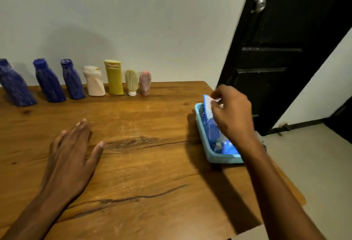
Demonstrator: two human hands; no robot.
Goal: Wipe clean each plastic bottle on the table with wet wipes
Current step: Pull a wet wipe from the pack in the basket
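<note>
While the bottles are all sitting untouched, we're reading this as the opening step: getting a wipe out. Head view only.

Right hand (231,114) is working at 3 o'clock, fingers curled and pinching the raised flap of the blue wet wipes pack (211,127), which is lying in the light blue tray (219,158) near the table's right edge. Can't tell if a wipe is coming out yet. Left hand (72,150) is resting flat on the wooden table (142,163) at 8 o'clock, fingers straight and spread, holding nothing.

Bottles are standing in a row against the wall from 10 to 12 o'clock: three dark blue bottles (49,81), white bottle (94,81), yellow bottle (114,77), small green bottle (131,82), small pink bottle (145,83).

Next move, we're guessing: peel the flap fully, pull one wipe free, likely with the left hand steadying the pack so it isn't lifting out of the tray. Reach to the row looks unobstructed. Black door (276,49) is standing at 2 o'clock, clear of the work.
</note>
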